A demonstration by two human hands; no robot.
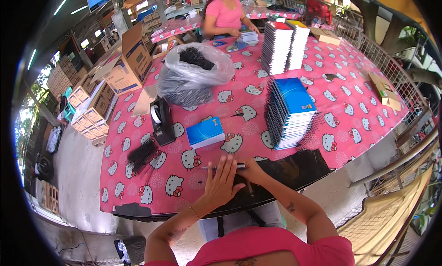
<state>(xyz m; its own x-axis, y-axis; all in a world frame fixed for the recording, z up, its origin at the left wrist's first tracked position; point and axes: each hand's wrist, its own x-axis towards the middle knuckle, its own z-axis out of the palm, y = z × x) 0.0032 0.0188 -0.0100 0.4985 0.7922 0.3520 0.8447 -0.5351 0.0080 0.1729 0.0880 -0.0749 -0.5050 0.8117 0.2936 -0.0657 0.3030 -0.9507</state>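
Note:
My left hand (221,179) lies flat, fingers stretched out, over a thin spiral notebook (209,167) at the table's near edge. Only a narrow strip of that notebook shows, with dark coil marks along it; my left hand hides its middle. My right hand (252,171) is closed at the notebook's right end. Just beyond is a small stack of blue-covered sheets or pads (206,132), without visible coils. Farther right stands a tall stack of blue spiral notebooks (291,112). A bundle of black coil wires (142,155) lies at the left.
A black tape dispenser (162,123) and a clear bag of black coils (195,75) stand at left. Beyond are more notebook stacks (277,47) and an open carton (129,66). Across the table a person in pink (224,13) handles papers. A black mat (294,169) covers the near edge.

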